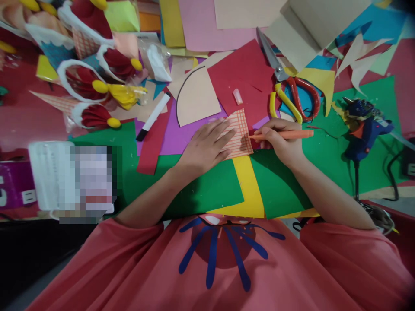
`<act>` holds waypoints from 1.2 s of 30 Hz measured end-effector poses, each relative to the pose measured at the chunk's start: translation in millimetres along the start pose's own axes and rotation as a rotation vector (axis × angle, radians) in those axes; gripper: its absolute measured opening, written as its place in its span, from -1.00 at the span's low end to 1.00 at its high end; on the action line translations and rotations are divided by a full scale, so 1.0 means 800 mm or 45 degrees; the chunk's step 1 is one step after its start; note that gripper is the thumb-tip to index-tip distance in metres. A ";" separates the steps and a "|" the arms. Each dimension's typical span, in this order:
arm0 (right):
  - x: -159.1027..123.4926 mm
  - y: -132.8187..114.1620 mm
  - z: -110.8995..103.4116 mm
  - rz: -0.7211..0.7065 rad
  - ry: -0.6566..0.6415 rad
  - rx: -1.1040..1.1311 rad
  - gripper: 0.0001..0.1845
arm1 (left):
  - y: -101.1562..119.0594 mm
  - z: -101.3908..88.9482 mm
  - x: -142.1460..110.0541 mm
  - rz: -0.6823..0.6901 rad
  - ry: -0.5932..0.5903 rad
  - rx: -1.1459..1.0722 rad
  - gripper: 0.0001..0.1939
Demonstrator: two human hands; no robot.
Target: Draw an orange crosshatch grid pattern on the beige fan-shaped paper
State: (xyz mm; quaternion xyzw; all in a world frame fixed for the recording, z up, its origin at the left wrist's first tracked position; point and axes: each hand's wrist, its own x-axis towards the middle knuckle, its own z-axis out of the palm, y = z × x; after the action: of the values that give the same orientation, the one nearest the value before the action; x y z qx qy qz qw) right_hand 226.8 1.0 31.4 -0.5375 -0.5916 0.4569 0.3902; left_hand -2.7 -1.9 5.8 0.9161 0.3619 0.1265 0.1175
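A peach paper piece (239, 125) with orange crossed lines lies in front of me. My left hand (209, 144) rests flat on its left part, fingers spread, hiding some of it. An orange marker (293, 134) is gripped in my right hand (283, 140), its tip touching the paper's right edge. Just above the paper sits a small pale pen cap (237, 96) on red paper (235, 69). Up and left of my left hand is a peach paper sector (199, 97) with a black curved line along its edge.
Scissors (285, 80) with red and yellow handles lie beyond my right hand. A blue glue gun (366, 136) is at the right. Several decorated paper cones (87, 82) fill the upper left. A black-and-white marker (153, 116) and a phone (95, 172) lie to the left.
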 end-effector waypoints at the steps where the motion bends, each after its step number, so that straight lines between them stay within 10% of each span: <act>1: -0.001 0.001 0.000 -0.011 -0.006 0.007 -0.80 | -0.001 0.001 0.000 0.008 0.014 0.001 -0.49; 26: 0.005 -0.009 0.003 0.074 -0.259 -0.066 -0.81 | 0.005 -0.006 0.003 0.100 -0.021 -0.089 -0.70; 36: 0.001 -0.005 0.003 0.035 -0.110 -0.049 -0.80 | 0.002 -0.001 0.001 0.032 -0.018 -0.106 -0.64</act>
State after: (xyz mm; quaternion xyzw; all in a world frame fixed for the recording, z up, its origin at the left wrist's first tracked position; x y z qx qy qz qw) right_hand 223.5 1.2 34.9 -0.5328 -0.6093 0.4734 0.3475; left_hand -1.0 -2.4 7.4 0.9157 0.3440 0.1365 0.1564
